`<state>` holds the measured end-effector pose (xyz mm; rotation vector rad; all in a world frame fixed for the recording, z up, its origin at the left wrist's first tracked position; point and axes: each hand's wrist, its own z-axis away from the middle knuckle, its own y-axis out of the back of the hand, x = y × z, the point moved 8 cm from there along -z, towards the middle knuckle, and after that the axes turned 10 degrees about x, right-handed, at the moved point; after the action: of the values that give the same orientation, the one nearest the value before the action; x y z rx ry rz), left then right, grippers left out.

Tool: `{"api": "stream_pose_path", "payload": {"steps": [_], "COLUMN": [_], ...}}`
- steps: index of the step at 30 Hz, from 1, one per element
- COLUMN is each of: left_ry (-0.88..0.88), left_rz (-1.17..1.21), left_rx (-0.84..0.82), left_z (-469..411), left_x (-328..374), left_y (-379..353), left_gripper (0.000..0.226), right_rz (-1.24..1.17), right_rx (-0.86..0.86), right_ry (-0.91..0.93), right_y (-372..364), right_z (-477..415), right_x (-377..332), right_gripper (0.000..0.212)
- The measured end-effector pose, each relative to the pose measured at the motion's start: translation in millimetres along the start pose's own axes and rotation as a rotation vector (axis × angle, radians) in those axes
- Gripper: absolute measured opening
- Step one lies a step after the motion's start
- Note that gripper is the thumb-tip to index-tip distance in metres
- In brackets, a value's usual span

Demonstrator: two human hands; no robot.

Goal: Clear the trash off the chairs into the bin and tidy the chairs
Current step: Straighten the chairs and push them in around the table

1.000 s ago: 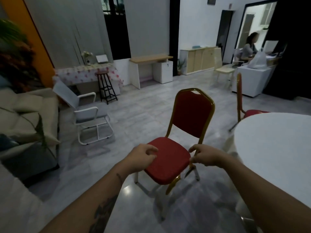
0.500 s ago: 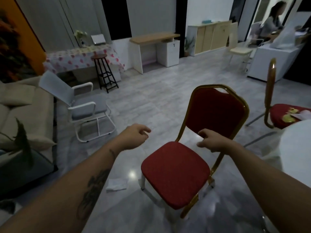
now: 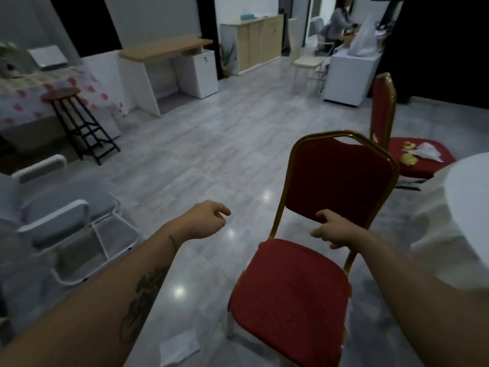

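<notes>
Hands first: my right hand (image 3: 334, 232) sits low in the right half of the frame, at the bottom edge of the backrest of the near red chair (image 3: 296, 290), fingers curled toward that edge. Whether they actually grip the pad or only rest against it I cannot tell; the fingertips are partly hidden. I judge the hand is there because the lower backrest gives good leverage for turning or sliding the chair square. My left hand (image 3: 205, 221) hangs left of centre, loosely curled, holding nothing and touching nothing, well apart from the chair, free to take the other side of the frame or to pick something up.

The near chair's seat is bare, so its share of the clearing looks done; what remains for it is placing. The trash I can see lies elsewhere. At the right edge, above the middle, a second red chair (image 3: 423, 157) carries yellow scraps (image 3: 408, 157) and a crumpled white wrapper (image 3: 427, 152) on its seat. It stands just beside the white round table (image 3: 465, 207), partly cut off by the table's rim. A white paper (image 3: 180, 349) lies flat on the floor (image 3: 211, 154) near the bottom centre, just left of the near chair's front leg.

No bin shows anywhere in view, so I cannot say where the trash must go.
</notes>
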<state>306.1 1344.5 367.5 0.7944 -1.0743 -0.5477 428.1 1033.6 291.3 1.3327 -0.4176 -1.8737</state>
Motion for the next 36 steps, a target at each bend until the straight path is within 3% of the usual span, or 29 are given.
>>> {"api": "stream_pose_path", "payload": {"steps": [15, 24, 29, 33, 36], "left_ry": [-0.188, -0.390, -0.517, -0.542, -0.588], "left_rz": [-0.029, -0.013, -0.011, -0.053, -0.021], "left_rx": [-0.170, -0.230, -0.267, -0.379, -0.526], "left_z": [-156, -267, -361, -428, -459], "left_x": [74, 154, 207, 231, 239], "left_y": [-13, -18, -45, -82, -113], "left_gripper": [0.038, 0.040, 0.051, 0.073, 0.042], "right_rz": [-0.252, -0.424, -0.474, -0.767, -0.952], "right_rx": [0.178, 0.388, 0.532, 0.632, 0.765], "right_ry": [-0.239, -0.403, -0.492, -0.582, -0.645], "right_y": [24, 60, 86, 89, 91], "right_z": [-86, -134, -186, -234, -266], "right_x": [-10, -24, -38, -53, -64], "right_gripper": [0.079, 0.080, 0.074, 0.078, 0.090]}}
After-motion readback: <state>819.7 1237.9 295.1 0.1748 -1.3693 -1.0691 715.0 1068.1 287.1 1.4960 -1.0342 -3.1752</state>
